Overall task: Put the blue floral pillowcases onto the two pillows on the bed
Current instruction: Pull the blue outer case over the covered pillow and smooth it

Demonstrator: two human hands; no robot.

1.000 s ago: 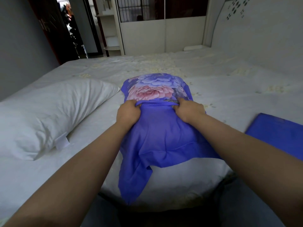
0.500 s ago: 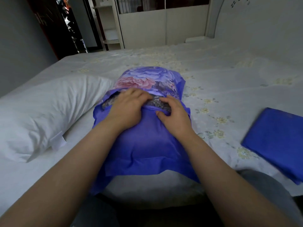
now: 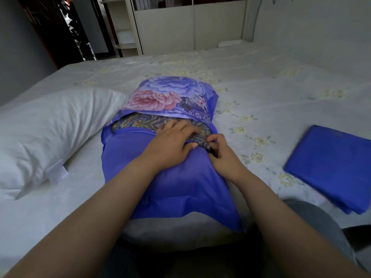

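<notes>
A blue floral pillowcase [image 3: 166,97] covers most of a pillow lying lengthwise in front of me; the pillow's white near end [image 3: 180,227] sticks out at the bottom. My left hand [image 3: 172,143] lies flat on the case, fingers over a dark patterned band across its middle. My right hand [image 3: 220,149] pinches the blue fabric at that band's right side. A bare white pillow [image 3: 50,133] lies to the left. A second folded blue pillowcase [image 3: 329,167] rests on the bed at the right.
The bed [image 3: 261,81] has a pale sheet with small yellow flowers. A padded headboard [image 3: 311,27] rises at the right. White wardrobe doors and a shelf stand beyond the bed's far edge, and a dark doorway at the back left.
Both hands moved from the case's upper fold to its middle. The floral part has slid further along the pillow, uncovering the dark patterned band. My right hand now pinches the fabric at the right.
</notes>
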